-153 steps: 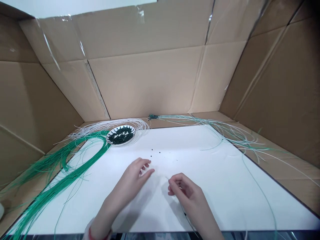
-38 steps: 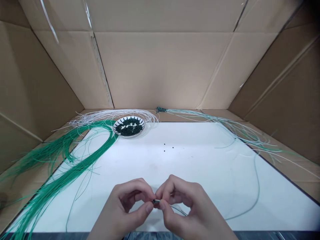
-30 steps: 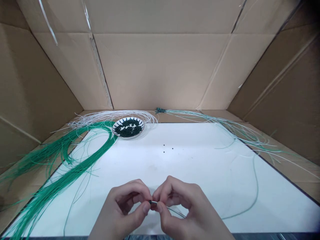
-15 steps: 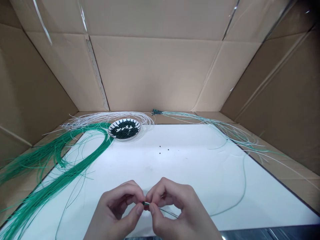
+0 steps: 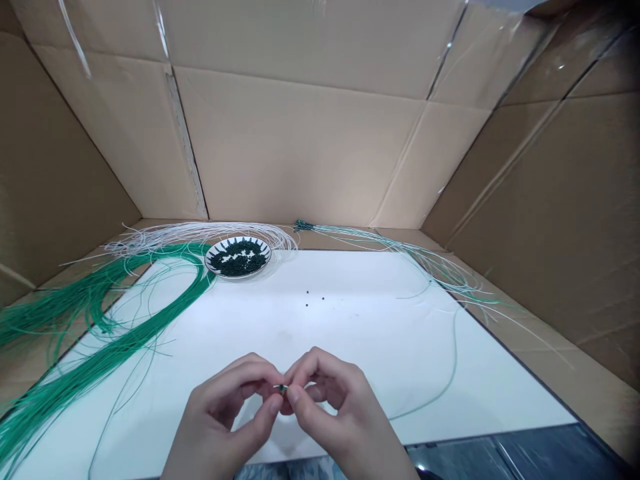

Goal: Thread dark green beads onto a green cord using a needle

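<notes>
Close to the front edge of the white board, both hands pinch a thin cord between thumb and fingertips. My left hand is closed on one side of it, and my right hand on the other, their fingertips nearly touching. In the small gap sits a dark green bead, with a bit of pale cord showing beside it. Fingers cover most of the cord. From near my right hand a pale green strand curves out over the board. Three loose dark beads lie further back.
A patterned plate of dark beads stands at the back left. Green cords spread along the left, white cords behind them. A knotted bundle of cords lies back right. Cardboard walls enclose the white board.
The view has turned slightly right, so things sit further left. My hands stay together; the dark piece now shows between the fingertips, and the cord ends beyond my right fingers no longer show.
</notes>
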`<state>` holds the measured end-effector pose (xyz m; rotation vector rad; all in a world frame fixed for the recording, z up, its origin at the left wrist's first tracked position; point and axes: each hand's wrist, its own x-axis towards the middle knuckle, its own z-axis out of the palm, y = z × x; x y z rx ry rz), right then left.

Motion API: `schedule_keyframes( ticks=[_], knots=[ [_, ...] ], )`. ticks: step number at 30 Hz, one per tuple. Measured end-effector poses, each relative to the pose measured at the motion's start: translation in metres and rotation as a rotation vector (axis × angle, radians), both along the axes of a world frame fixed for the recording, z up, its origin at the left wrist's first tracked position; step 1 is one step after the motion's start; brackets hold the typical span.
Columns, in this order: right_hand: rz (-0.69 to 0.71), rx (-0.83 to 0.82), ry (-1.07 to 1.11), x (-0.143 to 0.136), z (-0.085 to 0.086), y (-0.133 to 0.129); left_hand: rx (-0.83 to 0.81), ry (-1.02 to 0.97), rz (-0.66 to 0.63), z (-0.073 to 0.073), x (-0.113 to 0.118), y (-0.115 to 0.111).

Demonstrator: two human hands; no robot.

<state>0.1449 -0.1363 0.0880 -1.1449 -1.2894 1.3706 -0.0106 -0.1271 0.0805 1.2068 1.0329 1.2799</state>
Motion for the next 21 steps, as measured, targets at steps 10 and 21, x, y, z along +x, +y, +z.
schedule_keyframes(
  ticks=[10, 21],
  knots=[
    [0.029, -0.014, 0.101, 0.011, -0.024, 0.005, -0.065, 0.063, -0.116, -0.009, -0.004, 0.008],
    [-0.028, -0.004, -0.093, 0.023, -0.036, 0.013, -0.177, 0.127, -0.13, -0.025, 0.0, 0.02]
  ],
)
